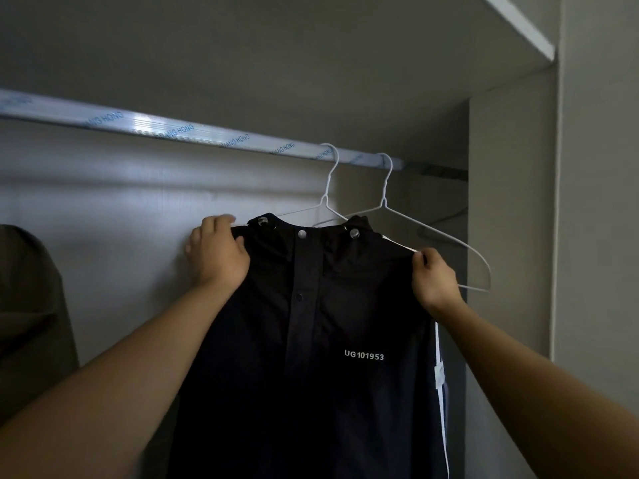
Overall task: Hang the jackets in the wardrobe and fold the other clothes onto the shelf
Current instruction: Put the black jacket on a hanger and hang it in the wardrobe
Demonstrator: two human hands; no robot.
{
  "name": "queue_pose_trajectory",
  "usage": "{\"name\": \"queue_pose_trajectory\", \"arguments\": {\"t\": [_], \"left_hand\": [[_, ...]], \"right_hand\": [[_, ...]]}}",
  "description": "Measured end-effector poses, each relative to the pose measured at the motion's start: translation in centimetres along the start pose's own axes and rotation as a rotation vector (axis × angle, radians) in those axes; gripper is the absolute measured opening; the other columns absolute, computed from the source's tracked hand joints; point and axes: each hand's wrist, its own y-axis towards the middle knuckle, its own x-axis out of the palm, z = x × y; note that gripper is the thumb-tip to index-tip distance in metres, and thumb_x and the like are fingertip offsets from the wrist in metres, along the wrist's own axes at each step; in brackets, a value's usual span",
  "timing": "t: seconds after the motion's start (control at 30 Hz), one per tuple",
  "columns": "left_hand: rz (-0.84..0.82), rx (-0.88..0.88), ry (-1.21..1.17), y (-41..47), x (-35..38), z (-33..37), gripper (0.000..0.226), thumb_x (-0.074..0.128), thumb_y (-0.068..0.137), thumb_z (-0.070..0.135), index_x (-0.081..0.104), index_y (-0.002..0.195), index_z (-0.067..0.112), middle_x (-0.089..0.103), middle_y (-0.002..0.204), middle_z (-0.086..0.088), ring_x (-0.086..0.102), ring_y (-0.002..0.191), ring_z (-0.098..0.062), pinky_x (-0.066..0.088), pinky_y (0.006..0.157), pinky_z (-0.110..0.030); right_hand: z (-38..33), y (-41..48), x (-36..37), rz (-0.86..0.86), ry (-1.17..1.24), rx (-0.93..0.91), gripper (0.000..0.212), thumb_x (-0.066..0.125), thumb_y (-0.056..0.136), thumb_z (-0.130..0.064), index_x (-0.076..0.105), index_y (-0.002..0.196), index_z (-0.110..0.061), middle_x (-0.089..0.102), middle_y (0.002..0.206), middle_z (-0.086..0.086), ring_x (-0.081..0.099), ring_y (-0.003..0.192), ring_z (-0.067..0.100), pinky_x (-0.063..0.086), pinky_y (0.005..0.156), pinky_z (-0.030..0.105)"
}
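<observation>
- So, head view: dark jacket (pixel 311 340) hangs front-on between both hands, on a white wire hanger (pixel 325 198) hooked over the wardrobe rail (pixel 173 127).
- Left hand (pixel 218 254) is at the jacket's shoulder, fingers curled over the top edge w/ fabric under the palm, closed on it.
- Right hand (pixel 435 274) pinches the other shoulder's corner btwn thumb and fingers, closed on the fabric.
- Above and btwn the hands: collar w/ three metal snaps, hanger neck rising to the rail.
- Second wire hanger (pixel 449 243), bare, on the rail just beside the first; its lower arm runs behind the right hand.
- Below right hand: white print "UG101953" on the chest; white strip down the jacket's edge.
- Far left of left hand: an olive garment (pixel 31 305), partly out of frame.
- Above right hand: a shelf edge (pixel 518 25).
</observation>
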Motion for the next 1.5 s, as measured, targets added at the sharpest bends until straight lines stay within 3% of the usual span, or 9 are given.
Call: {"name": "queue_pose_trajectory", "arguments": {"t": [0.17, 0.37, 0.53, 0.7, 0.83, 0.97, 1.23, 1.37, 1.5], "left_hand": [[0.17, 0.6, -0.14, -3.3, -0.8, 7.9, 0.051, 0.052, 0.059, 0.006, 0.065, 0.108, 0.014, 0.062, 0.118, -0.006, 0.057, 0.111, -0.032, 0.039, 0.098, -0.045], [-0.088, 0.983, -0.071, -5.0, 1.6, 16.4, 0.03, 0.053, 0.096, 0.024, 0.067, 0.122, 0.02, 0.064, 0.121, 0.005, 0.054, 0.118, -0.019, 0.033, 0.106, -0.034], [-0.244, 0.929, 0.131, -3.7, 3.7, 18.9, 0.034, 0.036, 0.107, 0.044, 0.067, 0.111, 0.032, 0.068, 0.116, 0.011, 0.053, 0.113, -0.017, 0.028, 0.104, -0.034], [-0.218, 0.8, -0.021, -2.7, 4.3, 18.3, 0.03, 0.047, 0.103, 0.045, 0.074, 0.113, 0.035, 0.072, 0.108, 0.008, 0.057, 0.106, -0.017, 0.03, 0.094, -0.032], [-0.225, 0.751, -0.225, -2.9, 4.3, 17.7, 0.019, 0.062, 0.097, 0.037, 0.079, 0.105, 0.031, 0.074, 0.104, 0.01, 0.061, 0.101, -0.016, 0.036, 0.097, -0.035], [-0.285, 0.697, -0.43, -2.9, 4.2, 17.2, 0.015, 0.071, 0.092, 0.022, 0.081, 0.104, 0.019, 0.075, 0.104, 0.004, 0.065, 0.1, -0.014, 0.046, 0.1, -0.038], [-0.305, 0.632, -0.483, -3.6, 3.9, 17.2, 0.021, 0.064, 0.095, 0.007, 0.077, 0.11, 0.012, 0.072, 0.111, 0.0, 0.064, 0.105, -0.014, 0.047, 0.098, -0.025], [-0.139, 0.569, -0.508, -3.9, 3.1, 15.3, 0.026, 0.061, 0.089, 0.0, 0.069, 0.109, 0.013, 0.064, 0.116, 0.003, 0.057, 0.108, -0.011, 0.041, 0.093, -0.016], [0.081, 0.334, -0.522, -3.2, 3.1, 11.5, 0.014, 0.057, 0.093, 0.006, 0.059, 0.106, 0.012, 0.056, 0.115, -0.001, 0.056, 0.106, -0.019, 0.051, 0.093, -0.036]], "right_hand": [[0.4, -0.3, -1.0, -0.015, -0.021, -0.044, 0.018, 0.04, 0.106, -0.035, 0.051, 0.1, -0.022, 0.06, 0.093, 0.003, 0.053, 0.075, 0.01, 0.036, 0.072, 0.031], [0.8, -1.4, -3.3, -0.093, -0.068, -0.106, 0.032, 0.052, 0.103, -0.04, 0.06, 0.087, -0.013, 0.064, 0.082, 0.004, 0.061, 0.079, 0.025, 0.044, 0.069, 0.035], [2.0, -2.8, -5.7, -0.125, -0.21, -0.124, 0.036, 0.046, 0.105, -0.039, 0.057, 0.079, -0.016, 0.058, 0.073, -0.001, 0.056, 0.074, 0.022, 0.038, 0.068, 0.032], [2.5, -2.8, -7.9, -0.181, -0.285, -0.109, 0.014, 0.058, 0.101, -0.024, 0.062, 0.089, -0.018, 0.059, 0.077, -0.004, 0.059, 0.081, 0.02, 0.04, 0.07, 0.027], [2.2, -3.1, -8.3, -0.023, -0.25, -0.153, 0.004, 0.065, 0.096, -0.021, 0.062, 0.093, -0.02, 0.064, 0.084, -0.005, 0.059, 0.078, 0.014, 0.042, 0.071, 0.026], [2.4, -3.7, -8.1, 0.021, -0.164, -0.126, 0.009, 0.066, 0.094, -0.024, 0.057, 0.092, -0.025, 0.061, 0.085, -0.011, 0.057, 0.077, 0.005, 0.041, 0.062, 0.022], [0.6, -3.9, -7.6, -0.06, -0.154, -0.222, 0.04, 0.046, 0.099, -0.059, 0.063, 0.116, -0.027, 0.067, 0.1, -0.005, 0.064, 0.097, 0.018, 0.051, 0.086, 0.033], [-1.4, -2.7, -6.3, -0.061, -0.312, -0.288, 0.036, 0.041, 0.104, -0.05, 0.063, 0.114, -0.024, 0.06, 0.1, 0.001, 0.06, 0.097, 0.026, 0.048, 0.085, 0.037], [-3.7, -1.4, -4.2, -0.129, -0.541, -0.299, 0.017, 0.043, 0.1, -0.027, 0.057, 0.095, -0.018, 0.054, 0.099, 0.006, 0.059, 0.096, 0.036, 0.046, 0.08, 0.038]]}}
